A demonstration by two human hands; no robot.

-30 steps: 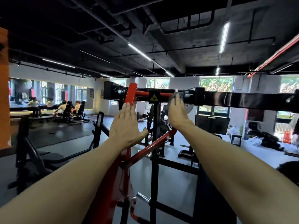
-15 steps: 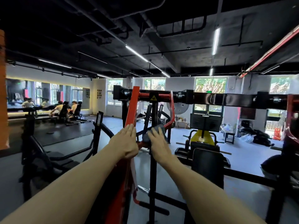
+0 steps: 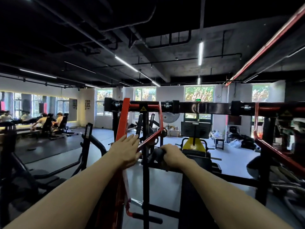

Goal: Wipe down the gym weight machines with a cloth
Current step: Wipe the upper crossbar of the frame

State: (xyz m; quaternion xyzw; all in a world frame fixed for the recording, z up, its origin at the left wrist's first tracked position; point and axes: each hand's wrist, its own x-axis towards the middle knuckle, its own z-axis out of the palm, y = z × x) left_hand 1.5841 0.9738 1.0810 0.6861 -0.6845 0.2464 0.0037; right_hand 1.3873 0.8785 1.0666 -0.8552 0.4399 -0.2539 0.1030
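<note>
A red and black weight machine (image 3: 123, 116) stands right in front of me, with a black crossbar (image 3: 203, 107) across the top. My left hand (image 3: 126, 152) rests flat, fingers straight, on the red slanted arm (image 3: 152, 137) of the machine. My right hand (image 3: 173, 156) grips a dark grey cloth (image 3: 155, 157) bunched against the machine's frame beside the black upright post (image 3: 145, 179). Most of the cloth is hidden under my fingers.
A second red frame arm (image 3: 270, 146) runs at the right. A yellow and black machine (image 3: 193, 142) stands behind the post. Benches and black machines (image 3: 46, 172) fill the left. Several people (image 3: 42, 120) sit by the mirror wall far left. Bags (image 3: 236, 142) lie on the floor at the back right.
Both hands came down from the top crossbar along the red arm. My right hand, once flat on the cloth, now grips it lower by the post. The view tilted downward.
</note>
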